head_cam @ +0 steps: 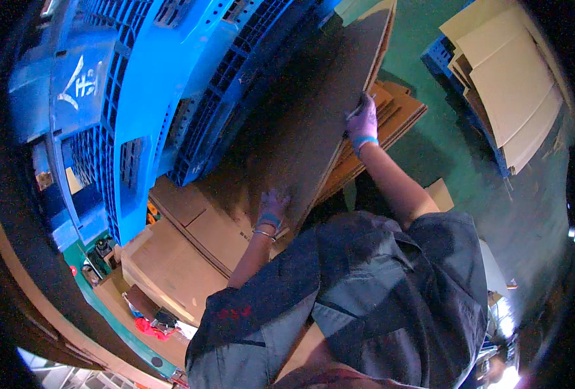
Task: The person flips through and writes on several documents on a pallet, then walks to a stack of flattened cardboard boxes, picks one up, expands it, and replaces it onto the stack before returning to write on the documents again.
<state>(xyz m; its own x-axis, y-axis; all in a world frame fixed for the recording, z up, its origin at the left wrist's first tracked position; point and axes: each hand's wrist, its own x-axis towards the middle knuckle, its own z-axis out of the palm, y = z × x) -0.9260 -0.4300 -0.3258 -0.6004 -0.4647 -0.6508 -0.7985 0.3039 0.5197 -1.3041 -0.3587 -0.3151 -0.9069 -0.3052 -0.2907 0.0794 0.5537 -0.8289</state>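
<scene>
A large flat cardboard sheet (292, 131) stands tilted before me, its broad face in shadow. My right hand (363, 120), in a light purple glove with a blue cuff, grips its right edge. Lower down, my left hand (272, 206), gloved alike and with a bangle at the wrist, lies against the face of the sheet with fingers spread. Behind the sheet's right edge, more brown cardboard sheets (394, 116) show in a stack. Under my left forearm is a cardboard box (175, 262), with further flat cardboard beside it.
Blue plastic pallets (161, 63) stand upright at the left, close to the sheet. At the upper right, flattened cartons (511, 78) lie on a blue pallet (482, 116) on the green floor (443, 160). Small items and a red cloth (153, 329) lie at lower left.
</scene>
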